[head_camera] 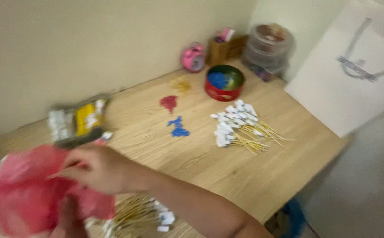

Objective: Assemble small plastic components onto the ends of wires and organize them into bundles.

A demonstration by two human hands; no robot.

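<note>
While pinched shut on a thin stick (62,171), right hand (96,167) positioned over pink bag (22,194) at table (245,176) edge — left hand (68,220) beneath bag, grip indeterminate — blurred.

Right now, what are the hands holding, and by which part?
The right hand pinches a thin wooden stick near one end, over a pink plastic bag. The left hand is mostly hidden under the bag; its grip cannot be told.

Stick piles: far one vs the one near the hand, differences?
The far pile lies in the open mid-table, fanned out, white tips bunched leftward. The near pile sits at the table's front edge, partly hidden by the right hand and a pink bag. Both are thin yellowish sticks with white tips.
</note>
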